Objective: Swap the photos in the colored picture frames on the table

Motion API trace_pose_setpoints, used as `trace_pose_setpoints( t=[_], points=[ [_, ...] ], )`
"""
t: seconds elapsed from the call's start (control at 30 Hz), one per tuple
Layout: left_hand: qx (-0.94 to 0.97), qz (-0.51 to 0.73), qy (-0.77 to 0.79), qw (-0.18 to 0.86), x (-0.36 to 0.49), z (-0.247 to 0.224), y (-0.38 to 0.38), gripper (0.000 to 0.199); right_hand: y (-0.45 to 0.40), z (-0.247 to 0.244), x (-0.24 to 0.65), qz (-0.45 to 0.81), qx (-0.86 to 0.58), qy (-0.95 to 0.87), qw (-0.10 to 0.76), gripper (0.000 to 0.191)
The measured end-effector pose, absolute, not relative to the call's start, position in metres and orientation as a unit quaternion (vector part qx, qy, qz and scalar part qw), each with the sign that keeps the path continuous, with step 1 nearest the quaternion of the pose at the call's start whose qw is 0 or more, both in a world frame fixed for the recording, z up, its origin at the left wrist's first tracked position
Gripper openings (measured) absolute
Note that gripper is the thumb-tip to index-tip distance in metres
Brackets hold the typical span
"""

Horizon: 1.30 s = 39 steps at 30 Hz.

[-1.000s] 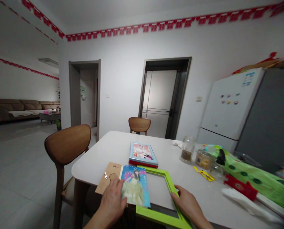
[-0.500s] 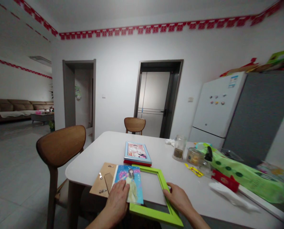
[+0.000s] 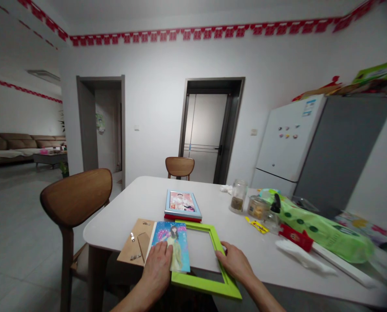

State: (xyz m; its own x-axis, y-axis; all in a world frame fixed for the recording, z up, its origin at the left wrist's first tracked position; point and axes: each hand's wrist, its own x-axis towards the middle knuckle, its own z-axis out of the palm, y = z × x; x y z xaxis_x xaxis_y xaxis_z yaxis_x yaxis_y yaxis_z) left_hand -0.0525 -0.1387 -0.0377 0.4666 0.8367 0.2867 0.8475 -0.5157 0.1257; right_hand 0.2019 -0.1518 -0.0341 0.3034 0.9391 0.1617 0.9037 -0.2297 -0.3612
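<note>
My left hand (image 3: pixel 158 265) lies flat with its fingers on a blue picture card (image 3: pixel 180 255) that shows a figure in a pale yellow dress. Under the card's left side is a brown backing board (image 3: pixel 135 242) with metal clips and a stand flap. The card overlaps the left side of a bright green photo frame (image 3: pixel 206 284), whose opening shows the white table through it. With thumb and fingers, my right hand (image 3: pixel 235 261) grips this frame's right side. The frame's near edge juts past the table's edge.
Beyond the green frame lies a light-blue framed photo (image 3: pixel 182 203) on something red. To the right stand a glass jar (image 3: pixel 238 197), a round tub (image 3: pixel 257 208), a yellow packet (image 3: pixel 258 225), a red box (image 3: pixel 295 237) and a green package (image 3: pixel 330 234). A wooden chair (image 3: pixel 78 197) is at left.
The camera view has turned slightly to the right, so everything appears shifted left. Both hands keep their places on the card and the green frame.
</note>
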Motion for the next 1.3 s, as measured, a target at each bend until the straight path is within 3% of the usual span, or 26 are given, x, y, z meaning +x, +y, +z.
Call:
trace_pose_setpoints(
  t=[0.4,0.5,0.63,0.7,0.83,0.97,1.13,1.3],
  points=[
    [-0.846,-0.232,-0.48,-0.033,-0.065,-0.008,-0.134,0.044,-0.156,-0.032,0.199,0.056,-0.776,-0.588,0.222,0.045],
    [-0.824,-0.312,-0.465,-0.084,-0.074,0.007,-0.127,0.043,-0.157,-0.03,0.201,0.07,-0.773,-0.58,0.249,0.046],
    [-0.724,-0.499,-0.417,-0.231,-0.072,0.024,-0.122,0.029,-0.161,-0.016,0.185,0.048,-0.731,-0.568,0.374,0.043],
    [-0.621,-0.573,-0.393,-0.363,-0.06,0.027,-0.125,0.031,-0.164,-0.009,0.165,0.124,-0.688,-0.559,0.447,0.041],
    [-0.431,-0.628,-0.318,-0.565,-0.019,0.018,-0.146,0.041,-0.166,-0.001,0.115,0.446,-0.549,-0.429,0.562,0.046],
    [-0.394,-0.601,-0.271,-0.64,0.009,0.003,-0.166,0.047,-0.165,0.004,0.099,0.504,-0.43,-0.31,0.681,0.04],
    [-0.462,-0.543,-0.323,-0.622,-0.005,-0.008,-0.156,0.056,-0.161,0.006,0.143,0.502,-0.505,-0.306,0.632,0.046],
    [-0.66,-0.442,-0.429,-0.43,-0.028,-0.025,-0.149,0.053,-0.15,-0.009,0.177,0.435,-0.633,-0.35,0.536,0.046]
  ],
)
